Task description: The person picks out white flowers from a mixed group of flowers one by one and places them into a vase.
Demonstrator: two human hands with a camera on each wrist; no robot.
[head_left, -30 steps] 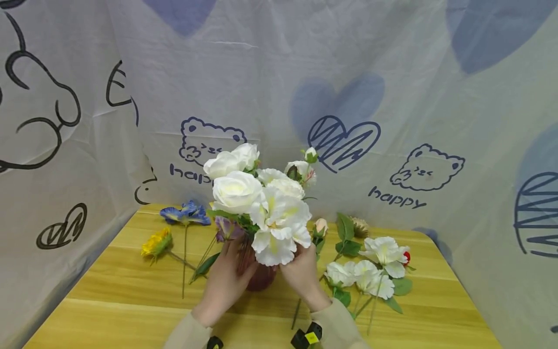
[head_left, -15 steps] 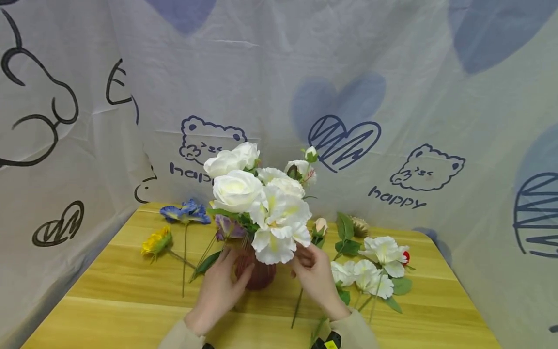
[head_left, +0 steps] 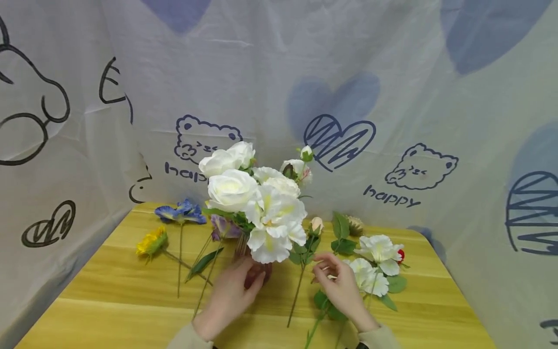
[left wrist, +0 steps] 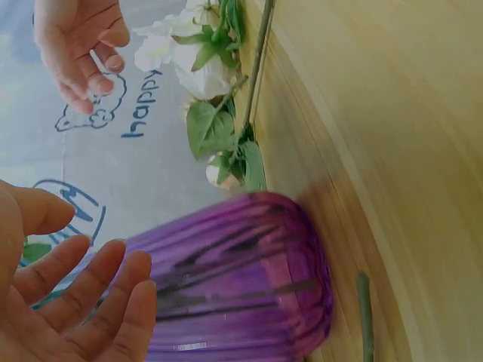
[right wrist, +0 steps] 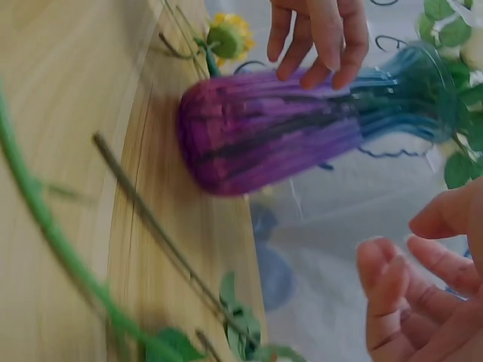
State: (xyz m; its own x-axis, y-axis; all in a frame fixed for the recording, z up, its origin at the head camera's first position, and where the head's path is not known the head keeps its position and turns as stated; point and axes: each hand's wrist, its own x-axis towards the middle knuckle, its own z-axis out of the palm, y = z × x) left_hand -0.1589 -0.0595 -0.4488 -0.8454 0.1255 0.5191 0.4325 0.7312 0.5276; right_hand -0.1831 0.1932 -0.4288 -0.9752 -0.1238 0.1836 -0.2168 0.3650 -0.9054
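Observation:
A ribbed glass vase (right wrist: pixel 279 128), purple at the base and blue-green at the neck, stands upright with dark stems inside. White artificial flowers (head_left: pixel 233 190) fill its top, hiding most of it in the head view. My left hand (head_left: pixel 237 291) is at the vase's left side, fingers relaxed and spread in the left wrist view, gripping nothing. Off to the right, my right hand (head_left: pixel 342 286) hovers over the loose flowers with its fingers loosely bent and nothing in them. Just left of it lies a pale peach rosebud (head_left: pixel 317 225) on a leafy stem.
On the table's left lie a blue flower (head_left: pixel 180 212), a yellow sunflower (head_left: pixel 151 241) and a purple flower (head_left: pixel 224 228). More white flowers (head_left: pixel 381 254) lie on the right with a red bloom (head_left: pixel 400 256). A printed curtain (head_left: pixel 270 72) hangs behind the wooden table (head_left: pixel 109 310).
My right hand has come away from the bouquet and moved right, over the loose flowers. My left hand stays by the vase, slightly shifted. The head view has turned a little to the right.

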